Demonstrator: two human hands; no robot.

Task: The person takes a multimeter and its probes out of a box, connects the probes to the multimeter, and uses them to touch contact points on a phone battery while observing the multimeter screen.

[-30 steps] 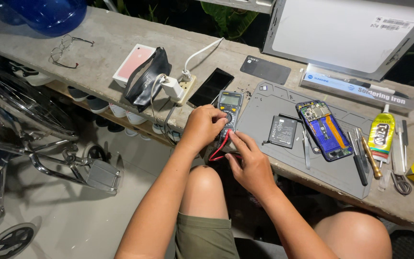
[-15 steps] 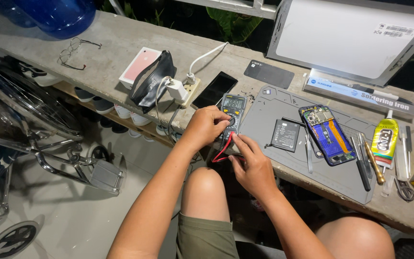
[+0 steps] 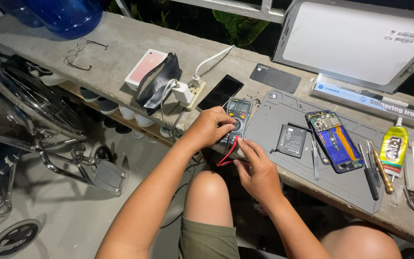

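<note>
Where both hands [image 3: 235, 148] meet: multimeter [image 3: 236, 115].

The left hand [image 3: 212, 127] is resting on a multimeter [image 3: 235, 117] at the near edge of the table [image 3: 120, 52], fingers over its dial. The right hand [image 3: 257, 168] is pinching the red and black leads [image 3: 228, 152] just below it. On the grey mat [image 3: 341, 187] beside it, a battery [image 3: 292, 141] and an opened phone [image 3: 334, 140] are lying near tweezers [image 3: 315, 156].

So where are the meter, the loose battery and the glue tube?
Multimeter [image 3: 238, 108], head view, on its display.
Battery [image 3: 291, 141], head view, middle of its black face.
Glue tube [image 3: 394, 148], head view, on its yellow body.
</note>
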